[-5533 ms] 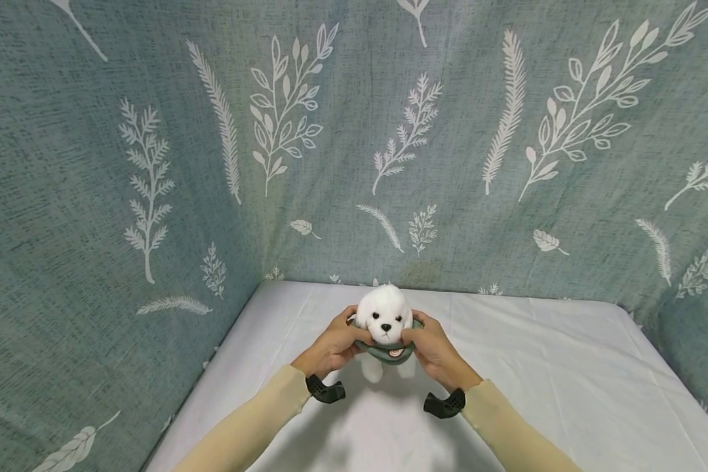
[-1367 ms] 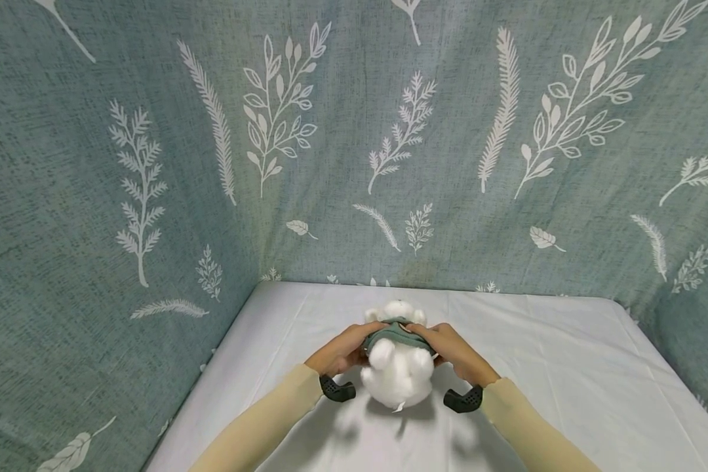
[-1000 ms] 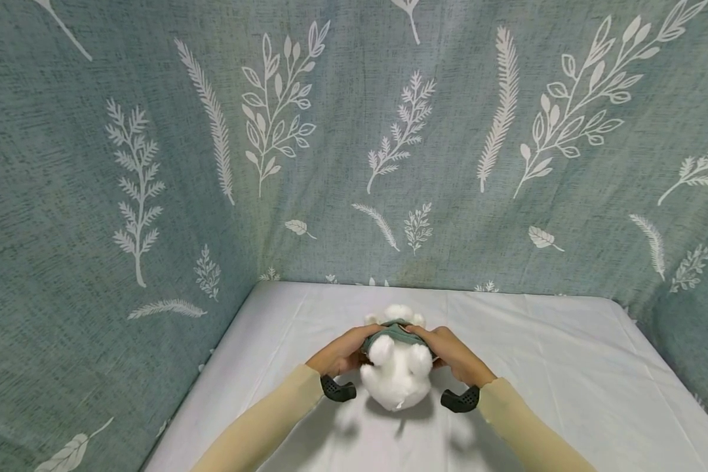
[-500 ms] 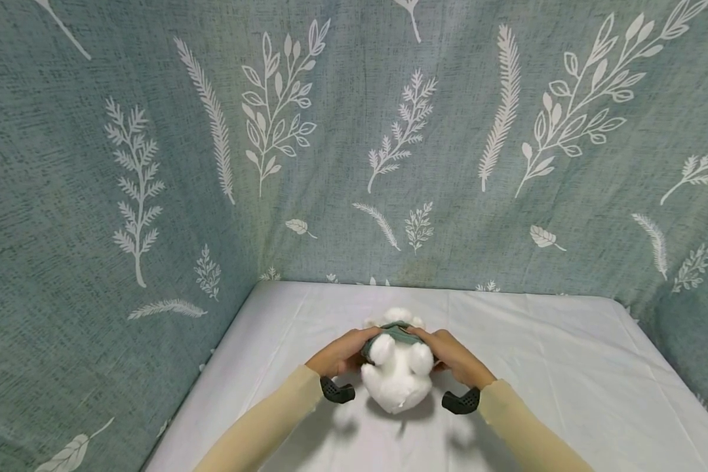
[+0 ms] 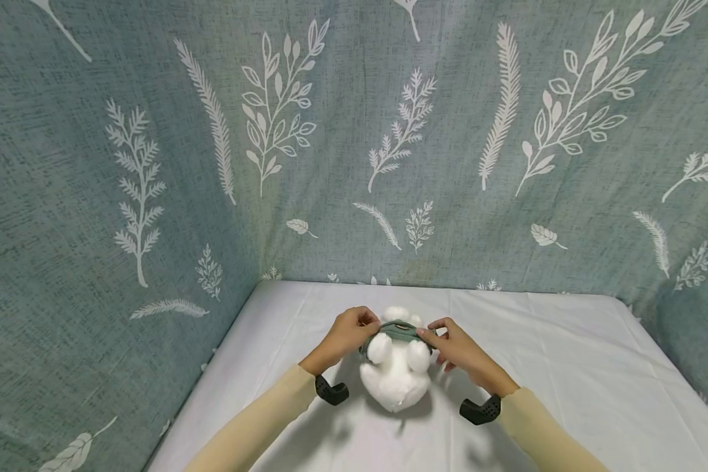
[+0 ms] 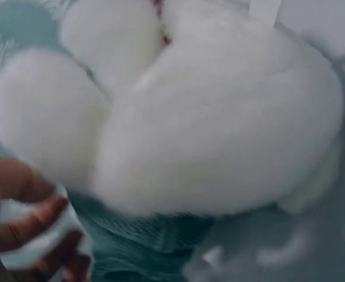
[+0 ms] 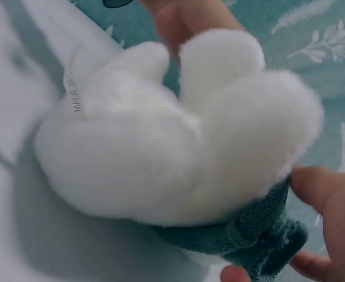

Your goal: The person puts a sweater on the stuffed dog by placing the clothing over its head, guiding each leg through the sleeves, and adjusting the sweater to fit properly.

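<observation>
A white plush dog (image 5: 396, 385) lies on the bed-like white surface, its rump towards me and both hind paws raised. A green knit garment (image 5: 398, 332) with a small badge runs across it behind those paws. My left hand (image 5: 347, 334) pinches the garment's left edge between thumb and fingertips. At the opposite edge, my right hand (image 5: 461, 352) holds the cloth with the thumb on top and other fingers spread beside it. In the right wrist view the right thumb (image 7: 313, 185) presses the knit cloth (image 7: 237, 235). The plush's face is hidden.
A white sheet (image 5: 566, 367) covers the surface. Blue-green curtains (image 5: 330, 164) with white leaf prints enclose it at the back and sides. A white tag (image 7: 73, 91) hangs from the plush. Both wrists carry black straps.
From 5.5 seconds ago, the plush has gone from facing me upright to lying rump towards me. In the last half second both hands have moved outward from its sides to the garment's edges.
</observation>
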A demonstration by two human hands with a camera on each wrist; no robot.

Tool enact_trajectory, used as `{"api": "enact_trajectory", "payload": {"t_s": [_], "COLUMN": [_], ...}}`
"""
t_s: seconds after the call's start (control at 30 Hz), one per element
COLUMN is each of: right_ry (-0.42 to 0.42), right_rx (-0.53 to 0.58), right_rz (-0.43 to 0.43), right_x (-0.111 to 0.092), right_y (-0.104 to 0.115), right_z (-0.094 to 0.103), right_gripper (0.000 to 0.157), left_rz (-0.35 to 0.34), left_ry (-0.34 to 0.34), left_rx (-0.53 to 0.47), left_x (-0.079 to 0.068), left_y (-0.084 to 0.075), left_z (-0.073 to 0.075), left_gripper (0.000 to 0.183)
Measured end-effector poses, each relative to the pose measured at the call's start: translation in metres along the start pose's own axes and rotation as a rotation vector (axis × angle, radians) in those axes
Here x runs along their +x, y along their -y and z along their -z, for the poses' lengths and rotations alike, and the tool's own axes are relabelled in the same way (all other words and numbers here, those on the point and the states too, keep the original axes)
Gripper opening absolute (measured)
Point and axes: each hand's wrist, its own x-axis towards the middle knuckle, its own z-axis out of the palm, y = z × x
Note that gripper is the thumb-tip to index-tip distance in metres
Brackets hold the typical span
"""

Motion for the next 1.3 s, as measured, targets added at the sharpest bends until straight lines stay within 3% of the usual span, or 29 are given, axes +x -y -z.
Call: {"api": "enact_trajectory", "payload": {"t_s": [0.1, 0.23, 0.33, 0.47, 0.77, 0.87, 1.03, 1.13, 1.3], "right_ry": [-0.01, -0.043, -0.053, -0.025, -0.057, -0.061, -0.029, -0.015, 0.007], "right_rx": [-0.016, -0.052, -0.108, -0.182, -0.24, -0.181, 0.01, 0.085, 0.094], "right_rz": [0.032, 0.084, 0.131, 0.186, 0.286, 0.253, 0.192, 0.215, 0.278], "right_x": [-0.006, -0.012, -0.013, -0.013, -0.009, -0.008, -0.009, -0.01, -0.014], "right_y": [0.0, 0.0, -0.001, -0.005, -0.011, -0.01, -0.007, -0.004, -0.001], "right_z": [0.004, 0.008, 0.009, 0.008, 0.001, 0.0, 0.004, 0.009, 0.017], "right_gripper": [0.06, 0.049, 0.037, 0.025, 0.018, 0.014, 0.015, 0.019, 0.023], "left_rz": [-0.188, -0.414, -0.533, -0.636, -0.698, -0.717, -0.713, -0.684, -0.621], "left_ry": [0.009, 0.098, 0.153, 0.153, 0.084, 0.023, -0.055, -0.084, -0.123], "left_rx": [0.047, 0.131, 0.274, 0.476, 0.671, 0.71, 0.756, 0.778, 0.789], "left_x": [-0.004, -0.01, -0.014, -0.015, -0.017, -0.018, -0.017, -0.015, -0.011], "left_y": [-0.011, -0.024, -0.028, -0.029, -0.028, -0.026, -0.026, -0.028, -0.031], "left_z": [0.0, -0.005, -0.011, -0.019, -0.026, -0.03, -0.033, -0.035, -0.039], "left_gripper": [0.012, 0.016, 0.02, 0.029, 0.039, 0.038, 0.033, 0.032, 0.038]}}
